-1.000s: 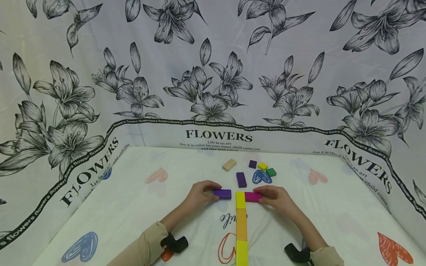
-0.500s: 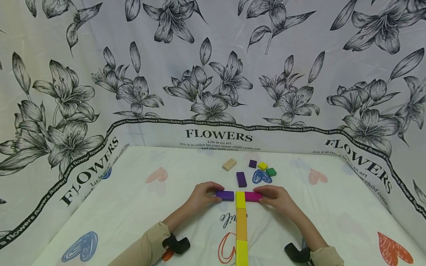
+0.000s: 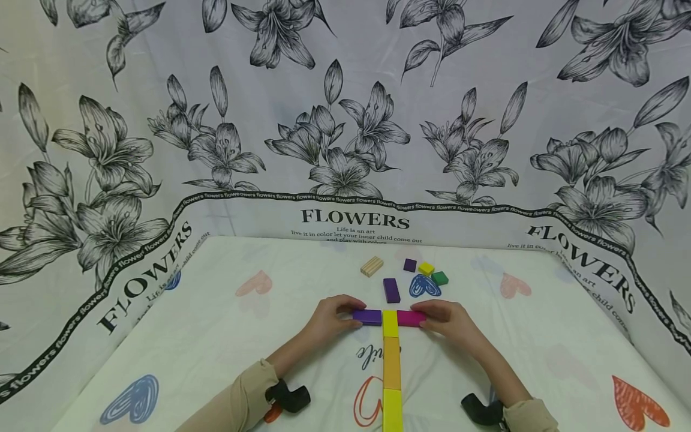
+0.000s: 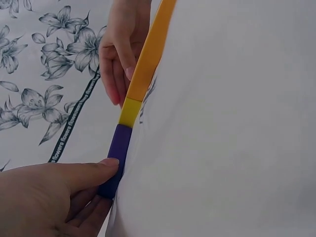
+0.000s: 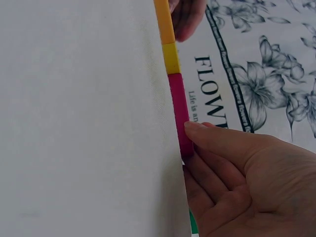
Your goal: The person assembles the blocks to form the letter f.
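A column of blocks runs up the middle of the table in the head view: a yellow block (image 3: pixel 390 324) at its far end, an orange block (image 3: pixel 391 363), then another yellow block (image 3: pixel 393 410) at the near edge. My left hand (image 3: pixel 329 321) pinches a purple block (image 3: pixel 368 318) between thumb and fingers, its end right at the left side of the far yellow block. On the opposite side my right hand (image 3: pixel 448 318) pinches a magenta block (image 3: pixel 410 318), whose end meets that same yellow block. The wrist views show thumbs on the purple block (image 4: pixel 118 153) and the magenta block (image 5: pixel 180 111).
Beyond the column lies a second purple block (image 3: pixel 391 290). Farther back are a bundle of plain wooden sticks (image 3: pixel 372 266), a small purple block (image 3: pixel 409 265), a small yellow block (image 3: pixel 426 268) and a green block (image 3: pixel 439 278). A flower-printed curtain (image 3: pixel 345 120) surrounds the table's far side.
My left hand has slid the purple block to the right, closing the gap to the far yellow block. The right hand and magenta block have stayed in place.
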The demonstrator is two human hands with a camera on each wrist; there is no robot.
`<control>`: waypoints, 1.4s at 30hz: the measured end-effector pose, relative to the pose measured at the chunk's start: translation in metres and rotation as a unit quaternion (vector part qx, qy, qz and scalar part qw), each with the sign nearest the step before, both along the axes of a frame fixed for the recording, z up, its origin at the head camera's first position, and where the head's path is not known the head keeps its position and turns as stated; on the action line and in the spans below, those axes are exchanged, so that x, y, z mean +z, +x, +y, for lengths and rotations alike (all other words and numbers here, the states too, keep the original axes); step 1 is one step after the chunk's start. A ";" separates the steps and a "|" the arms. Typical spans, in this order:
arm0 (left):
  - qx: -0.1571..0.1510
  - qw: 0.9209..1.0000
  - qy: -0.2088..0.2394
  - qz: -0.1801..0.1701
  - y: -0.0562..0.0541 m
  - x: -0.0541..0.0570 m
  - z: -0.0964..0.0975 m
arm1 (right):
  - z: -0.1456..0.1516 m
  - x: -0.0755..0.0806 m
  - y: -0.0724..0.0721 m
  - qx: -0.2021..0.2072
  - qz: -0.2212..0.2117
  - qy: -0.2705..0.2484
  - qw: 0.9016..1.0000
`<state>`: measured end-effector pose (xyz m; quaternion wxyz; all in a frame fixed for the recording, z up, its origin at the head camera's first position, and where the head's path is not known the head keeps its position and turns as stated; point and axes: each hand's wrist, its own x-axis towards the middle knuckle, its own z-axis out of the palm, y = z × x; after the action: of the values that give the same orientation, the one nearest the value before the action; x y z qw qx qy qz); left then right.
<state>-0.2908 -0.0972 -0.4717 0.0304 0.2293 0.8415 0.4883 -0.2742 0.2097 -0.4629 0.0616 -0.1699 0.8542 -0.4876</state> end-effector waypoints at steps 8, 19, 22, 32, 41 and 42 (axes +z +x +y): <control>0.002 1.000 0.004 0.010 -0.004 -0.006 0.000 | 0.000 0.000 0.000 -0.002 0.002 0.000 1.000; -0.003 1.000 0.008 0.019 0.000 -0.003 0.002 | 0.000 0.001 0.000 0.005 0.006 0.006 1.000; -0.005 1.000 0.010 0.022 0.001 -0.003 0.002 | 0.000 0.001 0.000 0.005 0.006 0.006 1.000; -0.012 0.997 -0.009 0.073 0.017 0.008 0.010 | 0.000 0.001 -0.001 0.002 -0.001 0.001 1.000; -0.079 0.996 -0.033 0.036 0.046 0.015 0.023 | -0.004 0.004 -0.005 0.006 0.012 0.003 1.000; -0.086 0.995 -0.033 0.026 0.049 0.015 0.025 | -0.006 0.005 -0.005 0.006 0.012 0.003 1.000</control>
<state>-0.2417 -0.0724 -0.4569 0.0578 0.3122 0.8350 0.4494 -0.2796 0.2041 -0.4583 0.0546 -0.1809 0.8551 -0.4829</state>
